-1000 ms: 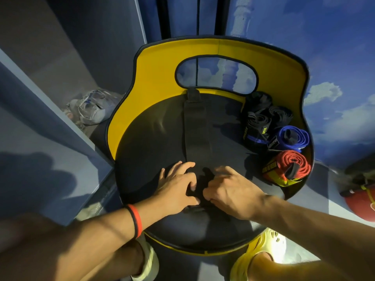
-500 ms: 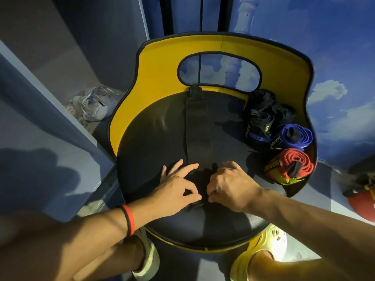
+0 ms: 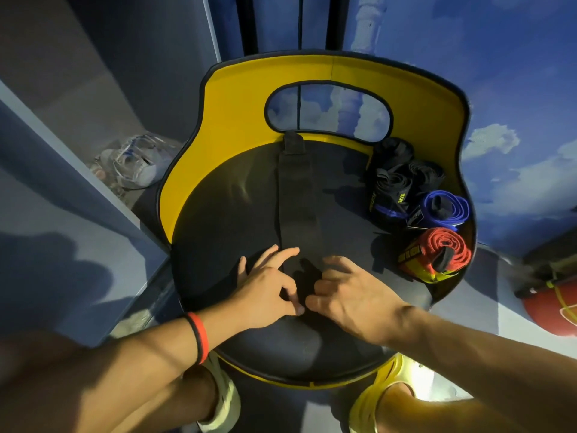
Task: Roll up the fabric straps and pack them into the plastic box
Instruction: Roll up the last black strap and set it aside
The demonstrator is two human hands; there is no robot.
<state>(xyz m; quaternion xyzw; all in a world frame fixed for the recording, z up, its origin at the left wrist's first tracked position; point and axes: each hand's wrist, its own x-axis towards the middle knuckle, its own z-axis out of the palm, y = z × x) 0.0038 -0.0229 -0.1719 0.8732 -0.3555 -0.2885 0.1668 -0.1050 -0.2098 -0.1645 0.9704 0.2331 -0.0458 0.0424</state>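
Head view shows us the yellow-backed chair point(image 3: 237, 120), its round black seat holding everything. We count one long black strap point(image 3: 296, 198) lying flat down the middle and several rolled straps at the right edge: a black cluster point(image 3: 402, 179), one blue roll point(image 3: 443, 210), one red roll point(image 3: 443, 251). Our left hand point(image 3: 265, 292) and right hand point(image 3: 352, 295) pinch the strap's near end, fingers now lifted and looser than half a second ago.
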